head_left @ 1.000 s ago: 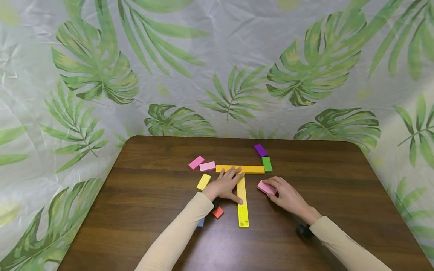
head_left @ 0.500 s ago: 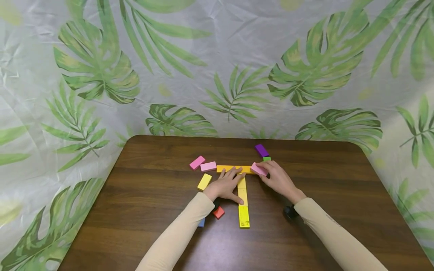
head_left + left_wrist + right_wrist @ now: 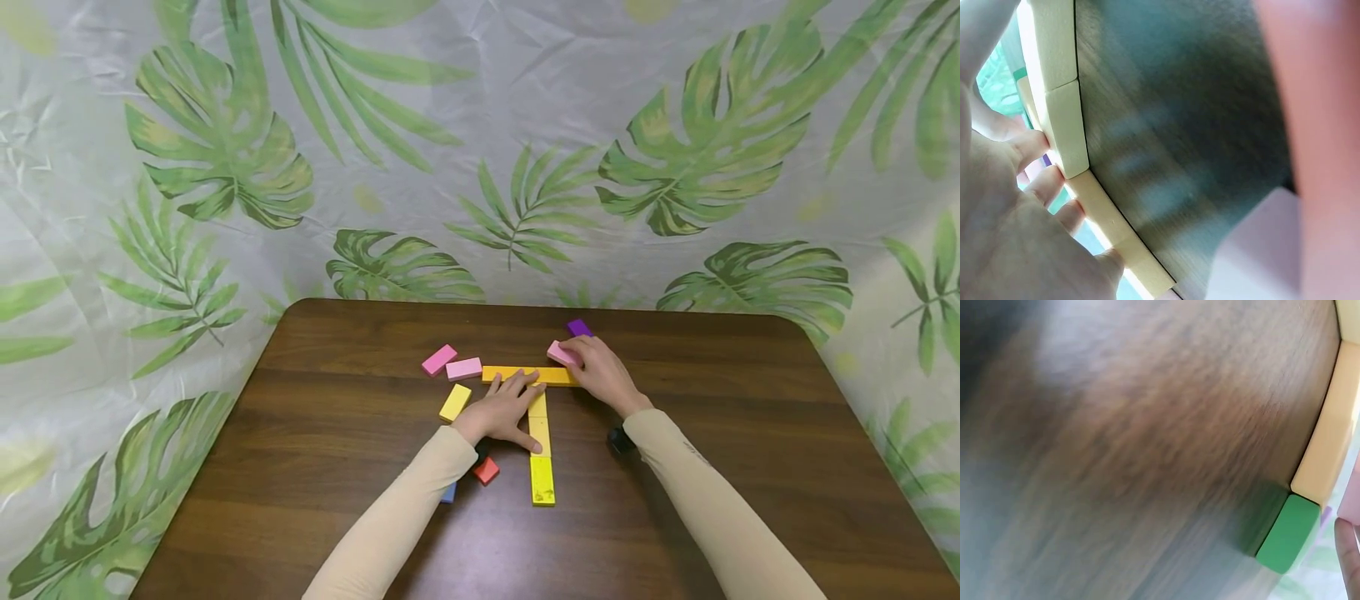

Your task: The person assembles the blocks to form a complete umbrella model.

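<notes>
The left hand lies with spread fingers over the joint of an orange row and a yellow column; in the left wrist view its fingertips touch the blocks. Between thumb and fingers the right hand pinches a light pink block, just behind the orange row's right part. That hand hides the green block in the head view; the right wrist view has the green block at the end of the orange row. Behind the right hand lies a purple block.
Left of the orange row are a light pink block and a darker pink one. A pale yellow block lies beside the left hand. Near the left wrist are a red block and a partly hidden blue block.
The right hand has carried the light pink block from the front right, across the orange row's right part, to behind it. The left hand has stayed in place.
</notes>
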Tool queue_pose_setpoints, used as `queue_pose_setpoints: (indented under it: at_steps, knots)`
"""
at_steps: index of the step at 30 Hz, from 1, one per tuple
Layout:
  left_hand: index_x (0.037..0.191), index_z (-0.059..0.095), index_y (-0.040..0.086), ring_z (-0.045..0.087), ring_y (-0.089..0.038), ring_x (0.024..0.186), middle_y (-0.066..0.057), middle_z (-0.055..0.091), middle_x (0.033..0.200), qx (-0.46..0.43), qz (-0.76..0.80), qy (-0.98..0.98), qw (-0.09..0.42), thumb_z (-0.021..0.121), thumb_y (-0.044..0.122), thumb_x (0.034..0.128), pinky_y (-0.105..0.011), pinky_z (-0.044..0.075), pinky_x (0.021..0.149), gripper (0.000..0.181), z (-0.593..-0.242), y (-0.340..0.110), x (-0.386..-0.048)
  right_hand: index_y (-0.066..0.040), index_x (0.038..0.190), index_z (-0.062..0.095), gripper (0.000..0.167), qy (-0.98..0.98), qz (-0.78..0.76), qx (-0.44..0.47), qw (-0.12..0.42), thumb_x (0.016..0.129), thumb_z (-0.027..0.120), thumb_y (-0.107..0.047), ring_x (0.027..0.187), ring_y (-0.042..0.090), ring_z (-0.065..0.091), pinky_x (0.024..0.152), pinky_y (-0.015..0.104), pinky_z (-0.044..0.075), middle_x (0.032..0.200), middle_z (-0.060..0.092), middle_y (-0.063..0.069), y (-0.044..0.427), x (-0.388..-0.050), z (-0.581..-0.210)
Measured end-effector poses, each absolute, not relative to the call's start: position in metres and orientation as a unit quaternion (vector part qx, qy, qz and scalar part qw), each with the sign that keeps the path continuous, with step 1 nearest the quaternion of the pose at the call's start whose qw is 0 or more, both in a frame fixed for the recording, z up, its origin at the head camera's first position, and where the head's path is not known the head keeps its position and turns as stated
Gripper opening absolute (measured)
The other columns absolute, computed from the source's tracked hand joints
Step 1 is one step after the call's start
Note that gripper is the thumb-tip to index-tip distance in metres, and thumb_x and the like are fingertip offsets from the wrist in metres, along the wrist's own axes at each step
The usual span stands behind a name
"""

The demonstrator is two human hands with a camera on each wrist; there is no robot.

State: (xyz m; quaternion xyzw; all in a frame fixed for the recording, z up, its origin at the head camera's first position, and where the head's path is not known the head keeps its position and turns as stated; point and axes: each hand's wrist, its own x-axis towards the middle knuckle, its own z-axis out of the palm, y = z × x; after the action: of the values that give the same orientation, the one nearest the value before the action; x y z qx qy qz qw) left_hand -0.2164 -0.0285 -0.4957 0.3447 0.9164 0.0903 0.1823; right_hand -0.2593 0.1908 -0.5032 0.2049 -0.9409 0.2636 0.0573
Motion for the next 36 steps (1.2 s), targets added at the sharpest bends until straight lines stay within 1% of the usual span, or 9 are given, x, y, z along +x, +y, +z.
queue_pose_setpoints:
  at_steps: [7,12,17,24,30,36]
  knots:
    - [0.154,0.020,0.015,0.003,-0.025,0.145,-0.004,0.007,0.160,0.344,0.086,0.917,0.184,0.069,0.060,0.0776,-0.049,0.005,0.114,0.102,-0.496,-0.028,-0.216,0.002,0.119,0.063,0.032,-0.942,0.264,0.201,0.043,0.087,0.064,-0.003,0.118,0.037,0.050,0.102,0.051,0.035,0.119,0.061,0.019,0.183,-0.269,-0.504]
    - [0.154,0.020,0.014,0.004,-0.025,0.145,-0.004,0.007,0.159,0.343,0.088,0.917,0.184,0.069,0.060,0.0776,-0.049,0.005,0.114,0.101,-0.496,-0.028,-0.216,0.003,0.116,0.065,0.031,-0.942,0.261,0.206,0.039,0.085,0.064,0.001,0.114,0.037,0.053,0.101,0.049,0.037,0.116,0.062,0.019,0.179,-0.274,-0.505]
    - [0.154,0.020,0.014,0.003,-0.025,0.145,-0.004,0.007,0.159,0.342,0.091,0.917,0.186,0.069,0.060,0.0774,-0.049,0.004,0.114,0.102,-0.496,-0.028,-0.216,0.003,0.115,0.065,0.030,-0.946,0.250,0.206,0.030,0.085,0.064,0.001,0.113,0.037,0.054,0.099,0.049,0.039,0.116,0.063,0.019,0.176,-0.277,-0.507]
    - [0.154,0.020,0.015,0.003,-0.025,0.145,-0.004,0.008,0.159,0.342,0.094,0.916,0.187,0.069,0.060,0.0772,-0.048,0.004,0.114,0.102,-0.495,-0.028,-0.216,0.003,0.116,0.065,0.029,-0.947,0.245,0.208,0.018,0.087,0.065,0.001,0.114,0.036,0.054,0.100,0.049,0.039,0.118,0.062,0.019,0.174,-0.278,-0.507]
    - [0.154,0.021,0.015,0.003,-0.024,0.145,-0.004,0.008,0.159,0.341,0.091,0.917,0.187,0.069,0.060,0.0770,-0.048,0.004,0.114,0.102,-0.494,-0.028,-0.215,0.003,0.119,0.065,0.031,-0.944,0.250,0.215,0.022,0.088,0.063,0.001,0.117,0.037,0.052,0.101,0.050,0.038,0.121,0.061,0.019,0.176,-0.276,-0.507]
    - [0.154,0.020,0.015,0.003,-0.025,0.145,-0.004,0.007,0.160,0.340,0.089,0.917,0.188,0.069,0.060,0.0774,-0.049,0.004,0.114,0.102,-0.495,-0.028,-0.216,0.002,0.119,0.065,0.030,-0.934,0.273,0.227,0.028,0.090,0.060,0.000,0.118,0.036,0.052,0.100,0.050,0.038,0.123,0.061,0.018,0.186,-0.270,-0.508]
